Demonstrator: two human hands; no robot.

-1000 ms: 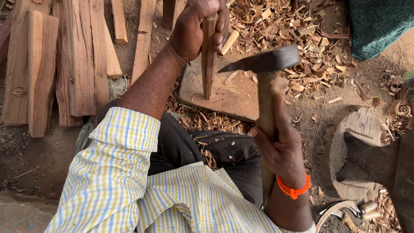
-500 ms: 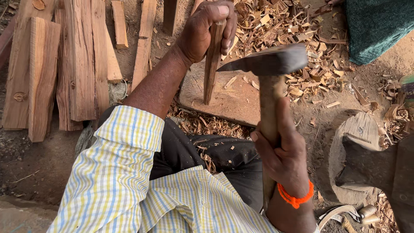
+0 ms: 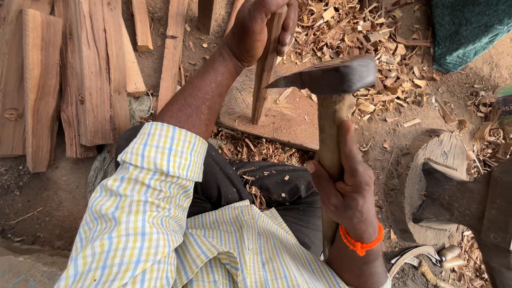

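Observation:
My left hand (image 3: 256, 29) grips the top of a narrow wooden stick (image 3: 262, 80) that stands nearly upright, its lower end resting on a flat wooden block (image 3: 288, 120). My right hand (image 3: 344, 186) holds the wooden handle of an adze-like tool. The tool's dark metal head (image 3: 328, 77) hangs just to the right of the stick, with its sharp edge pointing left towards it. An orange band circles my right wrist.
Rough wooden planks (image 3: 64, 80) lie on the ground at the left. Wood shavings and chips (image 3: 373, 42) cover the ground behind the block. A round wooden stump (image 3: 437, 160) sits at the right, a green cloth (image 3: 469, 26) at the top right, small tools (image 3: 426, 256) at the bottom right.
The tool in my right hand has moved slightly right and up, staying beside the stick. My left hand and the stick have shifted a little to the right.

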